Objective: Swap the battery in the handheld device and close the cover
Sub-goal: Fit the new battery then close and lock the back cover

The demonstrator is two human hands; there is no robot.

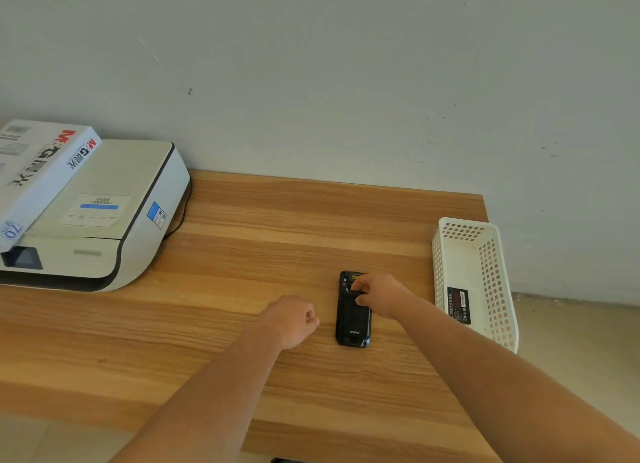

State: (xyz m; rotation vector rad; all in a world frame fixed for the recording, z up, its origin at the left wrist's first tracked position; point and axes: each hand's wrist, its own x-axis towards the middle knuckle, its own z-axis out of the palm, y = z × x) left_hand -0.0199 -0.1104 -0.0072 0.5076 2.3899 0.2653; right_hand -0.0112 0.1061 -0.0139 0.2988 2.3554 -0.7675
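**Cover work on face-down scanner**

Device: black rugged handheld device lies back-up on the brown wood-grain table, likely so the battery cover faces the person. Right hand sits on its upper end, fingers curled at the cover edge; whether they pinch a latch, cannot tell. Left hand hovers just beside the device, fingers curled in, holding nothing. White perforated plastic basket to the right holds one black labelled battery, probably the spare or the old one.

Wooden desk against a plain wall

Wood-grain desk pushed against a pale grey-green wall (scuffed in spots), beige floor showing at right, soft even light all over.
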